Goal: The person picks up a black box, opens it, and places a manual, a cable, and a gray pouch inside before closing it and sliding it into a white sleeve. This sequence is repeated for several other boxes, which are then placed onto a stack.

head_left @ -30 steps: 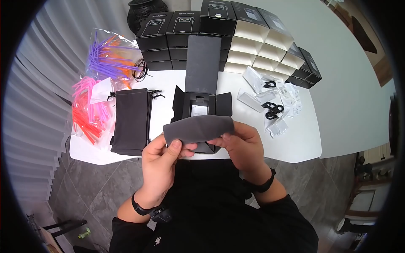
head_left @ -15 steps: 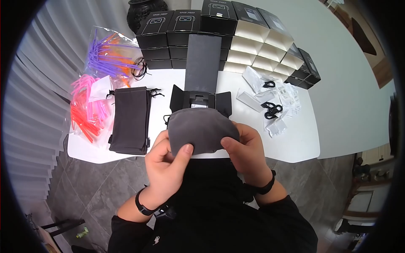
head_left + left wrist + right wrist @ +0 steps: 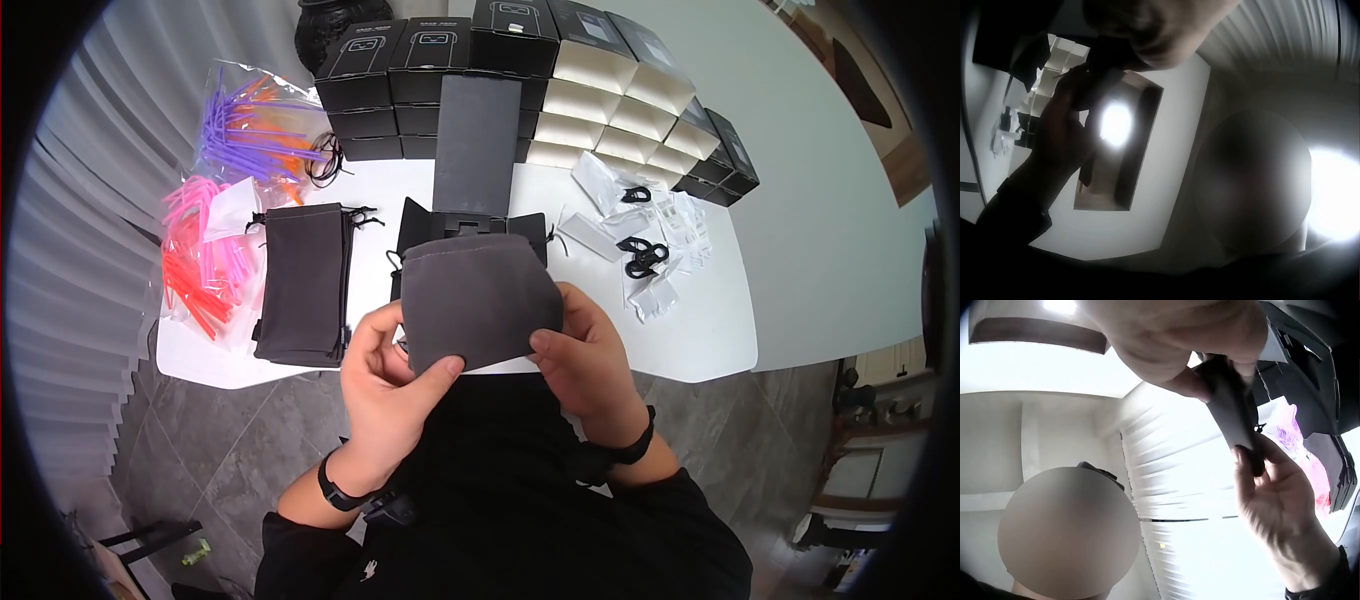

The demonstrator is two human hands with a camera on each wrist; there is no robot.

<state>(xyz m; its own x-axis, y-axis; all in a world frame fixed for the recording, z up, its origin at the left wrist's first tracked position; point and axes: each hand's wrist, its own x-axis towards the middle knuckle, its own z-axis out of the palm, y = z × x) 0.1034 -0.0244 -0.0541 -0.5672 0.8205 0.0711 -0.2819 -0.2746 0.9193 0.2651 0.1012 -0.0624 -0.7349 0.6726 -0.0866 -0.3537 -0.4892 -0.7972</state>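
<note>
A dark grey cloth drawstring pouch (image 3: 480, 300), folded over, is held up in front of the body in the head view. My left hand (image 3: 390, 395) pinches its lower left corner, thumb in front and fingers behind. At the lower right side my right hand (image 3: 590, 360) grips it the same way. Black cords stick out on both sides behind it. The right wrist view shows the pouch (image 3: 1232, 415) edge-on between both hands. Behind it stands an open black box (image 3: 478, 145), lid raised; the pouch hides most of the box's inside.
A pile of dark drawstring pouches (image 3: 303, 285) lies left on the white table (image 3: 700, 340). Bags of coloured sticks (image 3: 235, 135) are beyond it. Stacked black boxes (image 3: 440, 60) line the back. White packets (image 3: 665, 225) and black cable coils (image 3: 647, 257) lie right.
The pouch has tilted from a narrow, rolled-looking edge to show its broad flat face, rising over the box's inside. Both hands have kept their grip, and the left thumb has shifted right along the lower edge.
</note>
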